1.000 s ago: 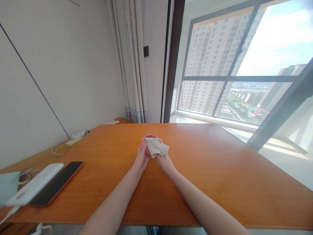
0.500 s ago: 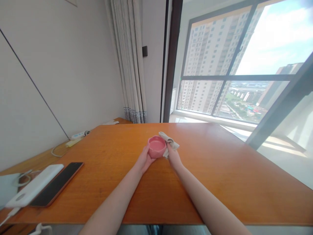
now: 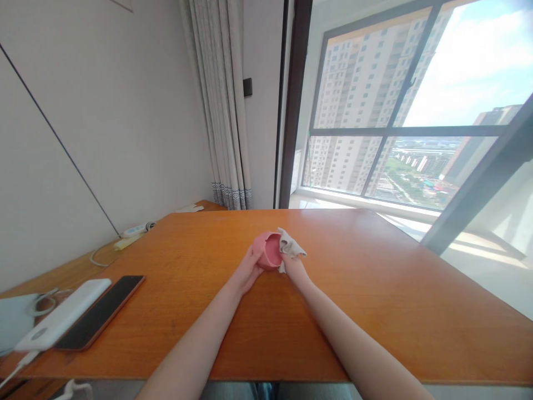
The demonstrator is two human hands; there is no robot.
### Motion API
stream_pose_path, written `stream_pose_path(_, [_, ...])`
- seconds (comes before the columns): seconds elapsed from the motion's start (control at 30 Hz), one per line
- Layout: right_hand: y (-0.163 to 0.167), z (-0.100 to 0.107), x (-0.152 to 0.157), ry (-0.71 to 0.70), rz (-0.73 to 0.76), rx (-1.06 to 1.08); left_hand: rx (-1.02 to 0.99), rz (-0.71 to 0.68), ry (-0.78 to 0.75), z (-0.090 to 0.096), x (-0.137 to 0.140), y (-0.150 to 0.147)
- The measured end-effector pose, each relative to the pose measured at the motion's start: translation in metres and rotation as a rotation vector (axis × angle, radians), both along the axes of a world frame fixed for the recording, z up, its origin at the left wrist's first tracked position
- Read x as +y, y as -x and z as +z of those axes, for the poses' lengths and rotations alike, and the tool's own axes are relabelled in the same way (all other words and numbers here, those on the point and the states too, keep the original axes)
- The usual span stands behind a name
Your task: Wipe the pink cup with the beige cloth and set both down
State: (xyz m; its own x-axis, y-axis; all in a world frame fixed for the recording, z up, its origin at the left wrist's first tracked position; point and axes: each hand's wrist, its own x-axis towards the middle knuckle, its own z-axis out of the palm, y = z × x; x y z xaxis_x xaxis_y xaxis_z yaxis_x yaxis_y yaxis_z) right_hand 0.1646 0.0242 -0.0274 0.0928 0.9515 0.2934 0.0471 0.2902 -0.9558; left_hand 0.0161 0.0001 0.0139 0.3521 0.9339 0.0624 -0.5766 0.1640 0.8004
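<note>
The left hand [image 3: 250, 270] covers the near side of the pink bowl [image 3: 268, 251], so that side cannot be seen. The right hand [image 3: 293, 266] is partly behind the cloth [image 3: 290, 246], and its fingers are hidden. The bowl tips to the right, so its bottom is out of sight. The worktop [image 3: 375, 311] is cut off at the bottom edge. The white power bank [image 3: 62, 319] cable runs off the left edge.

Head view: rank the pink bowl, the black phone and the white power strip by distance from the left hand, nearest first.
1. Pink bowl: held in the left hand, table centre.
2. Black phone: near left edge, beside the white power bank.
3. White power strip: far left, by the wall.
</note>
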Motion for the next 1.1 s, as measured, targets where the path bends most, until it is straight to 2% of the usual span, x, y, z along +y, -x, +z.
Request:
stream_pose_path(0.1, [-0.012,0.013,0.002,0.0,-0.013,-0.036,0.095,0.035,0.062,0.004,-0.002,0.003])
stream_pose_path(0.2, [-0.016,0.025,-0.001,-0.035,0.113,-0.125,0.305,0.041,0.126,0.001,-0.001,0.005])
stream_pose_path(0.3, [-0.013,0.028,-0.004,0.014,0.141,-0.115,0.426,0.088,0.121,-0.004,0.003,0.006])
stream_pose_path(0.43, [-0.003,0.02,-0.005,0.145,0.115,0.087,0.247,0.168,0.147,-0.006,0.009,0.005])
stream_pose_path(0.53, [0.008,0.015,-0.01,0.147,0.065,0.16,0.077,0.229,0.175,-0.004,0.011,0.003])
stream_pose_path(0.67, [0.017,0.015,-0.016,0.128,-0.017,0.175,-0.026,0.282,0.173,-0.002,0.007,-0.002])
stream_pose_path(0.8, [0.006,0.02,-0.011,0.157,-0.033,0.215,-0.059,0.21,0.142,0.004,-0.001,-0.005])
stream_pose_path(0.9, [-0.008,0.024,-0.004,0.186,-0.044,0.181,-0.025,0.02,0.202,0.009,-0.005,-0.004])
stream_pose_path(0.97, [-0.014,0.028,-0.003,0.224,-0.001,0.126,0.027,-0.065,0.276,0.01,-0.005,-0.002])
stream_pose_path(1.1, [-0.017,0.032,-0.004,0.295,0.06,0.072,0.084,-0.057,0.362,0.005,-0.002,0.001])
